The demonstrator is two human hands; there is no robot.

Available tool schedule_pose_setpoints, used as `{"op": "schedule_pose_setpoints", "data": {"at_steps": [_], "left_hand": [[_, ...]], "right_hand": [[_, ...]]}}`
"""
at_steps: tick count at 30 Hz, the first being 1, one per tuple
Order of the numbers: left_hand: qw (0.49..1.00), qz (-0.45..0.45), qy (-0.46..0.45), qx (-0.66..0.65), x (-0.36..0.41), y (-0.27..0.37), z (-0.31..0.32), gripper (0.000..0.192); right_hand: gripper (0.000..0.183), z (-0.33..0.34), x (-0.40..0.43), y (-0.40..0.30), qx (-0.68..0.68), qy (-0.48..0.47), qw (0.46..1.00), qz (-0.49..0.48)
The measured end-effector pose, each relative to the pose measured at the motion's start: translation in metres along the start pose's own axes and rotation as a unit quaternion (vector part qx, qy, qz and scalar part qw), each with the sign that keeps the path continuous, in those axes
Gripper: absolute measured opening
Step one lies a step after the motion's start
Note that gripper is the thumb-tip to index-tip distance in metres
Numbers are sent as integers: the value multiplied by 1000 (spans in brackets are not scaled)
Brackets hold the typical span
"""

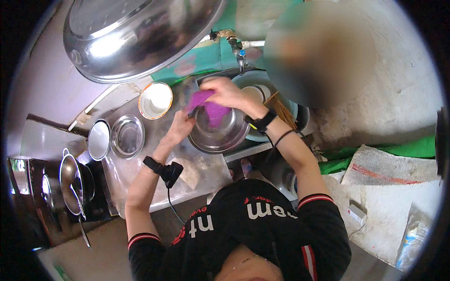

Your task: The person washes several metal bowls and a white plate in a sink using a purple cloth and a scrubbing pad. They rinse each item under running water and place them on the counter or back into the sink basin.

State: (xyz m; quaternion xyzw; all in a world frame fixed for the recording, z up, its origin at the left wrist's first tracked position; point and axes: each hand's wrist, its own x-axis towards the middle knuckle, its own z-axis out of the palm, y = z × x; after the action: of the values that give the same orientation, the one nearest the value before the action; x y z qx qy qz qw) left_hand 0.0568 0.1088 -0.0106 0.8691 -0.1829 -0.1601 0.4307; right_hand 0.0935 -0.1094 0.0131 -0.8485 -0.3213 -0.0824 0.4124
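Observation:
My right hand (225, 93) is shut on a bunched purple cloth (217, 112), which hangs over a stainless steel basin (225, 140). My left hand (181, 124) is closed like a fist beside the basin's left rim. Just above it stands a flat grey piece (190, 89) that looks like a metal blade; my left hand seems to grip its lower end, though blur and the cloth hide the detail. The steel basin sits at the sink's left side, partly over a light blue plastic basin (255, 137).
A tap (241, 63) is behind the sink. White bowls (253, 94) and a bamboo brush (284, 112) lie in the blue basin. Left are a white tub (155, 100), a steel bowl (128, 137) and a pot with a ladle (70, 182). A large steel basin (140, 38) hangs overhead.

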Motion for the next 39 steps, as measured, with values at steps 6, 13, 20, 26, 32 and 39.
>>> {"op": "schedule_pose_setpoints", "data": {"at_steps": [6, 13, 20, 26, 32, 39], "left_hand": [[883, -169, 118, -423, -28, -13, 52, 46], [995, -32, -78, -55, 18, -6, 11, 35], [880, -210, 97, -414, -1, -17, 40, 36], [753, -310, 259, -519, 12, -56, 105, 19], [724, -251, 240, -596, 26, -59, 122, 5], [664, -367, 194, -622, 30, -94, 111, 3]], "right_hand": [[21, 33, -88, 44, 312, 359, 824, 308], [15, 15, -24, 14, 56, 26, 998, -25], [29, 37, -133, 64, 263, 241, 881, 311], [52, 120, -151, 0, 259, 245, 812, 462], [34, 110, -133, -35, 307, 172, 833, 427], [31, -34, -115, -46, 595, 260, 660, 377]]}}
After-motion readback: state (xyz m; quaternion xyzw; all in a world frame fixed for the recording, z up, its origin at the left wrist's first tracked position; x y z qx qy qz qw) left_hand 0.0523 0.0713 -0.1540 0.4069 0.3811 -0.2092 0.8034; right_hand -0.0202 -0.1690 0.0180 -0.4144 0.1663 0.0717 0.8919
